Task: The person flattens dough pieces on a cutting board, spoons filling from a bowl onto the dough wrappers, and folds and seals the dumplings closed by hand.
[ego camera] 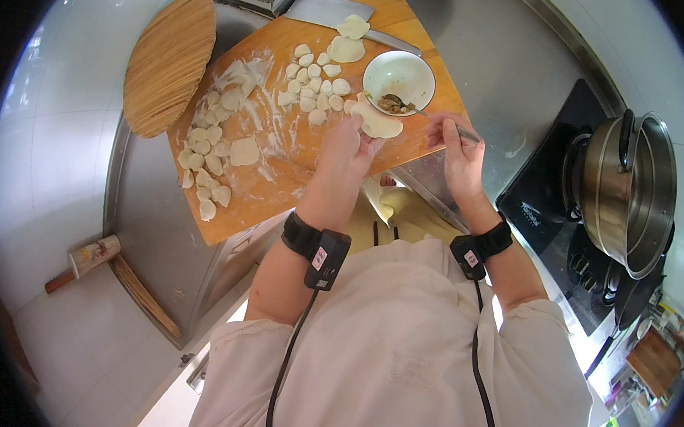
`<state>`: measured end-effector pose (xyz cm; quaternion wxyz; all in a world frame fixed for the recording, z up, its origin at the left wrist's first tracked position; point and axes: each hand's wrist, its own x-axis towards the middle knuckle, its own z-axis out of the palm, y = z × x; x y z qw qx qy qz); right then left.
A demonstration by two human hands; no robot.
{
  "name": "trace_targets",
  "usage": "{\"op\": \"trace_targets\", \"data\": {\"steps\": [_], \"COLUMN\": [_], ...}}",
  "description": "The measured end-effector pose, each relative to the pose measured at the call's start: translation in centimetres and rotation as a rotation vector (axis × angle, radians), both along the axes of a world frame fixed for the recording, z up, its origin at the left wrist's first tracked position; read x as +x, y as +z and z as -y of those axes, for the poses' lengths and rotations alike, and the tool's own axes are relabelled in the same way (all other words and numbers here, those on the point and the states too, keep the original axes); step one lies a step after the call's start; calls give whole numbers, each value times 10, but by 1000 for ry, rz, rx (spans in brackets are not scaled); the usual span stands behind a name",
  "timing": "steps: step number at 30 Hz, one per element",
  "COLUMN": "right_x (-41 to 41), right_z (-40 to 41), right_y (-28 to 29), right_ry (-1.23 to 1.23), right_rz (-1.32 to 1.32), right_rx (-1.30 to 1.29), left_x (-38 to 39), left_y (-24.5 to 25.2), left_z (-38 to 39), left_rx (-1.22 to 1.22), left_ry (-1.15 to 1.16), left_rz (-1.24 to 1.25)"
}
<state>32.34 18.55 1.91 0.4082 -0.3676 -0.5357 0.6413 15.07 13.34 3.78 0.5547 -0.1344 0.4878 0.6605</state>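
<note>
My left hand [349, 144] holds a round dough wrapper [379, 122] beside the white enamel bowl [408, 71]. In my right hand [460, 156] is the handle of a metal spoon [469, 134]. The spoon's tip rests in a little brown minced filling [391, 104] at the bowl's near side. Many small dough pieces [309, 82] cluster left of the bowl on a floured wooden board [287, 145]. A flat wrapper [245, 151] and a further pile of dough pieces [205, 146] lie towards the board's left edge.
A cleaver [331, 12] lies at the board's far end, with flat wrappers [347, 49] by its handle. A round wooden lid or board [170, 65] leans against the tiled wall at left. On the right, a large steel pot [608, 188] stands over a black cooktop [547, 167].
</note>
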Motion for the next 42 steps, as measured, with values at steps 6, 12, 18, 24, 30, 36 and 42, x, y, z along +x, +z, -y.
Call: {"op": "trace_targets", "data": {"steps": [6,12,18,24,30,36,42], "right_x": [5,15,12,1,3,11,13], "right_z": [18,10,-10,-13,10,20,5], "right_y": [-1,13,33,27,31,28,11], "right_ry": [-11,172,117,85,101,162,167], "right_rz": [-70,201,435,490,371,294,316], "right_rx": [71,689,872,914,750,828,885], "left_x": [-2,1,3,3,6,8,9], "left_y": [2,6,1,-4,1,4,4], "left_z": [-2,0,4,4,5,6,9], "left_rx": [13,-34,-31,-6,52,51,71], "left_ry": [-17,-20,-31,-22,-29,-21,6], "left_rz": [-11,-33,-12,18,29,44,94]}}
